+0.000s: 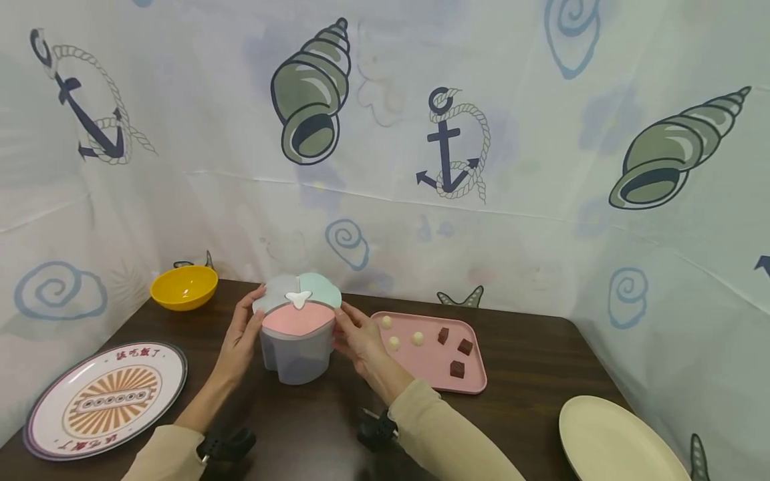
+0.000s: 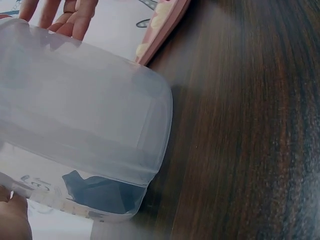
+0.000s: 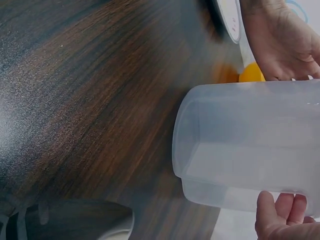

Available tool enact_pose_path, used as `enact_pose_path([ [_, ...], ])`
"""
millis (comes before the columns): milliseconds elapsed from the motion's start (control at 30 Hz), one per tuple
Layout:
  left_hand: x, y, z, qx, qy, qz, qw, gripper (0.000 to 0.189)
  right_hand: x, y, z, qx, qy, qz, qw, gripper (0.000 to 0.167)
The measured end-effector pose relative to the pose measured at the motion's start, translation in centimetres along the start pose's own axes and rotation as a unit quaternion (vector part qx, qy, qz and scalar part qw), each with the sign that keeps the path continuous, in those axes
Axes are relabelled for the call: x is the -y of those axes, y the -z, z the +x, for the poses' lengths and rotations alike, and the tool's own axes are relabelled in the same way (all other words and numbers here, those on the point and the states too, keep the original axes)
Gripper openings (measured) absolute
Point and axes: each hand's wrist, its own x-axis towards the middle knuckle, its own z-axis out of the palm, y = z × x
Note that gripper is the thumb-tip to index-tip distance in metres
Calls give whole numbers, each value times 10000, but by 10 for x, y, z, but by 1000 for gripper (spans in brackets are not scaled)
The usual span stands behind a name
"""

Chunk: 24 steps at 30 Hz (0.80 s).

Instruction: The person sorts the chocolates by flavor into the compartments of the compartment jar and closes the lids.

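Note:
A translucent plastic storage box [image 1: 297,361] with a lobed outline stands at the middle of the table. Its lid [image 1: 299,319] has pink, mint and grey sections around a small white piece. My left hand [image 1: 237,341] grips the box's left side near the lid, and my right hand [image 1: 363,347] holds the opposite side, fingers near the lid's edge. From the left wrist, the box wall [image 2: 85,100] fills much of the view between both hands. The right wrist view shows the fingers [image 3: 285,210] of my right hand bent against the clear wall.
Right of the box lies a pink tray [image 1: 415,374] with pale balls and brown cubes. A yellow bowl [image 1: 183,288] stands back left, a patterned plate [image 1: 171,374] front left, and a cream plate [image 1: 619,441] front right. Printed cloth [image 1: 385,167] hangs behind the table.

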Motion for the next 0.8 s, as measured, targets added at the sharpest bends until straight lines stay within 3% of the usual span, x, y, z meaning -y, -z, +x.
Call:
enact_pose_path([
  [367, -4, 4, -6, -81, 521, 418, 9977, 44, -5, -1, 0, 239, 166, -11, 9996, 43],
  [600, -2, -1, -4, -164, 312, 45, 9994, 44, -4, 3, 2, 380, 212, 65, 9990, 44],
  [800, -1, -3, -1, -268, 261, 18, 9993, 40, 0, 4, 3, 478, 282, 115, 9984, 45],
])
